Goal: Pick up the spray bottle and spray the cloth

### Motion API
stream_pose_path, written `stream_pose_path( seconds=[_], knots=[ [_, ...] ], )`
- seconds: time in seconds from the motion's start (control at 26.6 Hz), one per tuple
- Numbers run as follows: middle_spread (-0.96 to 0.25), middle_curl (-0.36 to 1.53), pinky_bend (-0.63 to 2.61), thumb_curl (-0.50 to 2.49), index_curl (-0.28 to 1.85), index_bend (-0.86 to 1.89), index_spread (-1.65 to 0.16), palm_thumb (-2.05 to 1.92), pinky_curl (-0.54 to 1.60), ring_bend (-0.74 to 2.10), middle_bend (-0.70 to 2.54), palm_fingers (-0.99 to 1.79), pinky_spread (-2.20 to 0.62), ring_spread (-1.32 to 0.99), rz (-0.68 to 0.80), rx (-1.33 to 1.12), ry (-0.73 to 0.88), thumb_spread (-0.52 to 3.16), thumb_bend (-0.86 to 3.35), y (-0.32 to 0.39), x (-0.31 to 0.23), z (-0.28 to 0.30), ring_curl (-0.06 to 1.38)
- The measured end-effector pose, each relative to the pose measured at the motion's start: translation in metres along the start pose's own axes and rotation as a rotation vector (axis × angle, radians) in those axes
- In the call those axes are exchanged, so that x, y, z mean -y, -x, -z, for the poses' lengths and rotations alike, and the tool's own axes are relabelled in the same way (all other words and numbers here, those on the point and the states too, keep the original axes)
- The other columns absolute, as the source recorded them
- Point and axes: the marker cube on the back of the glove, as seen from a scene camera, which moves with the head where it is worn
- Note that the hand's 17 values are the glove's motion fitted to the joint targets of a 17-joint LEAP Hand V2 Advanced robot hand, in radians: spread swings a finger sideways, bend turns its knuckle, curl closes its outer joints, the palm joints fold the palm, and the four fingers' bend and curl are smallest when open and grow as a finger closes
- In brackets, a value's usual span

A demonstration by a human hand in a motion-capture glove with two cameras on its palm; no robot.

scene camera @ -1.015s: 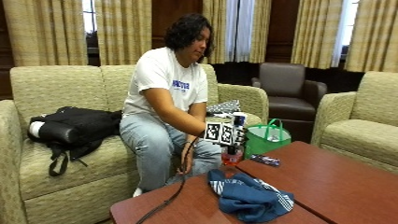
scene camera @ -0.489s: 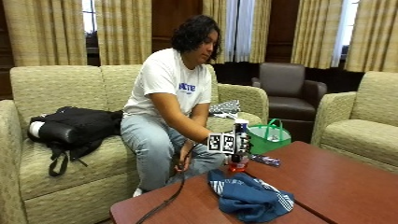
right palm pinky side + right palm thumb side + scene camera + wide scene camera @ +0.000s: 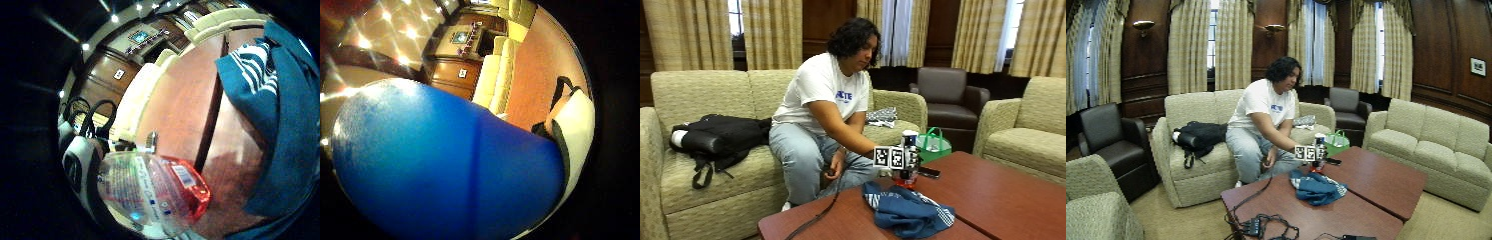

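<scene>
On the bench (image 3: 1013, 195), beside the blue cloth (image 3: 906, 212), the bottle (image 3: 908, 172) stands upright on its red base. The grip (image 3: 896, 157) is at the bottle, but whether its fingers curl round it cannot be told.

A formal lounge or common room, possibly in a club or university building. Dark wood-panelled walls (image 3: 1459, 35) carry brass wall lamps (image 3: 1143, 24) and a framed picture (image 3: 1478, 66). Tall windows hang with long gold patterned curtains (image 3: 1190, 45). Beige upholstered sofas (image 3: 1196, 145) and brown leather armchairs (image 3: 1349, 107) surround low reddish wooden tables (image 3: 1379, 180) on pale carpet (image 3: 1439, 220).
</scene>
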Motion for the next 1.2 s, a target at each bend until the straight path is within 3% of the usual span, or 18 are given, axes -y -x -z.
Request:
stream_pose_path(
  seconds=[0.34,0.6,0.9,1.2],
  knots=[
    [-0.24,0.49,0.38,0.81,0.57,0.36,-0.29,0.86,0.37,0.58,0.57,1.39,-0.28,-0.22,-0.036,0.02,0.06,0.26,-0.04,-0.004,0.018,-0.002,0.43],
    [-0.23,0.49,0.39,0.81,0.57,0.35,-0.29,0.86,0.37,0.56,0.57,1.34,-0.26,-0.22,-0.099,0.012,0.203,0.28,-0.03,-0.001,0.006,-0.006,0.42],
    [-0.22,0.47,0.32,0.76,0.52,0.19,-0.31,0.82,0.36,0.51,0.53,1.11,-0.16,-0.2,-0.199,-0.066,0.254,0.49,-0.05,-0.002,-0.002,0.013,0.41],
    [-0.2,0.43,0.29,0.62,0.43,0.08,-0.36,0.63,0.36,0.47,0.38,0.85,-0.03,-0.2,-0.143,-0.211,0.273,0.77,-0.07,0.012,-0.024,0.061,0.4]
  ],
)
